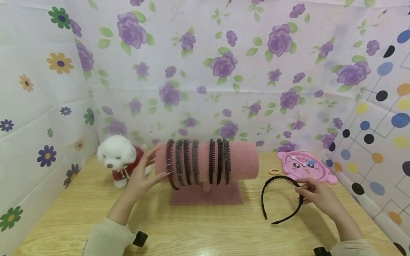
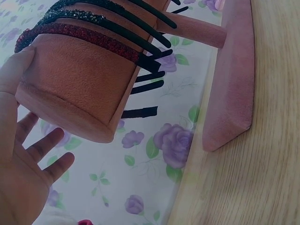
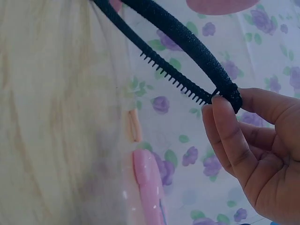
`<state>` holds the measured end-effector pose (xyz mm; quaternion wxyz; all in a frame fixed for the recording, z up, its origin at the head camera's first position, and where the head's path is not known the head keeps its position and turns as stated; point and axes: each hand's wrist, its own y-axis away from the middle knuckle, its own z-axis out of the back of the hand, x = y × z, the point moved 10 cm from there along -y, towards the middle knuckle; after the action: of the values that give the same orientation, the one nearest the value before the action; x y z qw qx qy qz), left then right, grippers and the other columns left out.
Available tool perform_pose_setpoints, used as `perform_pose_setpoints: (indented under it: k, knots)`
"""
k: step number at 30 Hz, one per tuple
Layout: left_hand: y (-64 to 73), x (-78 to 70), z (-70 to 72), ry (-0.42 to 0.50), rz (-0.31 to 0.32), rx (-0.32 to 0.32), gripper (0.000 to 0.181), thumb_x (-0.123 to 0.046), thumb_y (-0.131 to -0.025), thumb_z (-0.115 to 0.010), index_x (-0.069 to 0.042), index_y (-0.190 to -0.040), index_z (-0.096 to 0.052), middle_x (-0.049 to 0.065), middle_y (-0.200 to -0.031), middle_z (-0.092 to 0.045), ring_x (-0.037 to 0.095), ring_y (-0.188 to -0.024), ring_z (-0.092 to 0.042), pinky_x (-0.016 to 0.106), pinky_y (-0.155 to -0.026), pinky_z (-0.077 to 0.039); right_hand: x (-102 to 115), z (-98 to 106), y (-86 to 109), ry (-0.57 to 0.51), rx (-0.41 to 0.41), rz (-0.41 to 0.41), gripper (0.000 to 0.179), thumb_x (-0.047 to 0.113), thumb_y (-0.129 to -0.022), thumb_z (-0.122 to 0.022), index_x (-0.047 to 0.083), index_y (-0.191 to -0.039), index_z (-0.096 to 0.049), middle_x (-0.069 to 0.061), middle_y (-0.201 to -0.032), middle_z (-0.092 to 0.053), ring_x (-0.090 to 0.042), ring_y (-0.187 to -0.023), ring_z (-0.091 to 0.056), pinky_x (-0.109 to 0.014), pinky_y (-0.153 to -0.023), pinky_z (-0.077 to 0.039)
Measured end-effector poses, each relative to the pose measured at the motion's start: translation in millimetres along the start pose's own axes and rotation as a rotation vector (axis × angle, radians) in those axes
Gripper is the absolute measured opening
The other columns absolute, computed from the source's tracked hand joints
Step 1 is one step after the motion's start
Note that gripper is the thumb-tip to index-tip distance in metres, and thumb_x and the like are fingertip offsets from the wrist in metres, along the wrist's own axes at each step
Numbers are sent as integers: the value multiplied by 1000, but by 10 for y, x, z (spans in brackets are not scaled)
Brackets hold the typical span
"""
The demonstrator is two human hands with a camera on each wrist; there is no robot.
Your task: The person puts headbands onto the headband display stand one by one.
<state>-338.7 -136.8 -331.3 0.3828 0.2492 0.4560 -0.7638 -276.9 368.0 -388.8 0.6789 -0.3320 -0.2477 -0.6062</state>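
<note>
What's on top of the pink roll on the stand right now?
Seven toothed headbands sit over the pink roll, four toward its left end, three nearer the middle. The left hand touches that end. Their far sides are hidden behind the roll.

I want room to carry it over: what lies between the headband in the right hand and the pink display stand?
In the head view, only bare wooden table lies between the black headband and the pink headband stand.

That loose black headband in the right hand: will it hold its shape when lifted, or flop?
The headband probably keeps its arc: it stays curved though the right hand pinches only one side. It looks thin, so likely light. The open ends may flex or snag by the teeth.
</note>
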Motion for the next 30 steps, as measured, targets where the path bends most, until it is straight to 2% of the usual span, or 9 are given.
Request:
perform_pose_setpoints:
  k: [4,11,14,23,27,30]
  knots:
    - [-1,24,-15,8,3,6,82,-10,-86,-70,-31,-151,-25,5,-159,-24,46,-133,-39,79,-93,-35,78,82,23,38,-66,18,39,13,-93,-62,-11,-123,-56,-2,-86,-68,0,-65,-62,-26,-57,-58]
    - [8,39,-5,2,3,-5,81,-11,-86,-70,-32,-151,-26,1,-159,-25,46,-132,-40,78,-92,-35,234,132,26,80,-131,24,41,15,-94,-61,-14,-123,-55,-24,-97,-69,0,-63,-63,-23,-59,-58]
    - [3,10,11,1,-7,-9,81,-10,-86,-70,-30,-151,-26,2,-159,-25,46,-132,-40,79,-91,-35,320,138,14,118,-151,25,42,18,-94,-61,-13,-122,-56,-27,-100,-69,1,-61,-64,-21,-59,-57]
    - [7,-44,34,-4,-28,-26,82,-7,-84,-72,-27,-150,-29,4,-158,-28,45,-131,-42,77,-91,-37,691,215,-50,235,-201,74,50,29,-93,-63,-9,-125,-57,-13,-90,-68,-4,-59,-65,-19,-57,-52]
    - [8,-36,29,0,-28,-24,81,-6,-84,-71,-26,-150,-29,4,-158,-27,45,-132,-40,77,-91,-37,870,259,-64,275,-227,124,46,28,-92,-65,-6,-121,-61,-9,-86,-69,0,-59,-63,-19,-56,-50]
    - [2,-32,24,-5,-40,-24,80,-6,-85,-70,-25,-150,-29,5,-158,-27,45,-132,-40,77,-92,-38,1012,267,-79,266,-242,197,36,22,-90,-67,-2,-117,-65,-8,-86,-67,4,-63,-61,-20,-54,-52]
